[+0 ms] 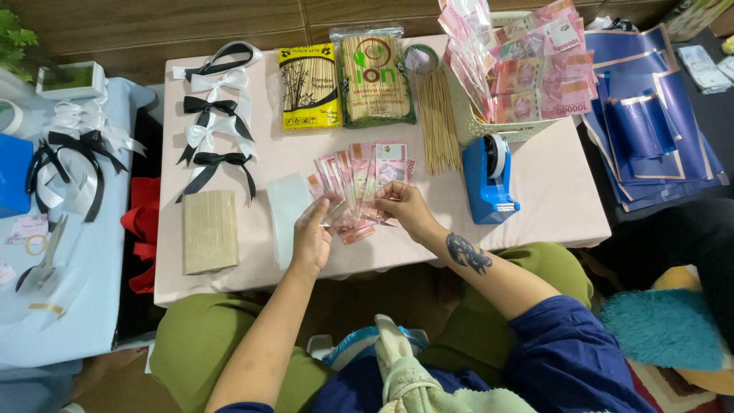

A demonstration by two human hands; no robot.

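Banknotes (365, 180), thin pink paper rectangles, spread in a fan at the frame's centre, long axes pointing toward the upper edge, over the pale pink tabletop (550, 199). Left hand (312, 235) pinches the fan's lower left edge; right hand (405, 208) closes its fingers (384, 205) on the lower right. Blue plastic tape dispenser (488, 180) stands just right.

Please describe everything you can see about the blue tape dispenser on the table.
The blue tape dispenser looks like glossy plastic, with a heavy, rounded body. A roll of tape sits upright in its upper half, and the cutter end points toward the person. It stands on the pale pink table, right of the loose wooden skewers, just below the basket of banknotes. Neither hand touches it.
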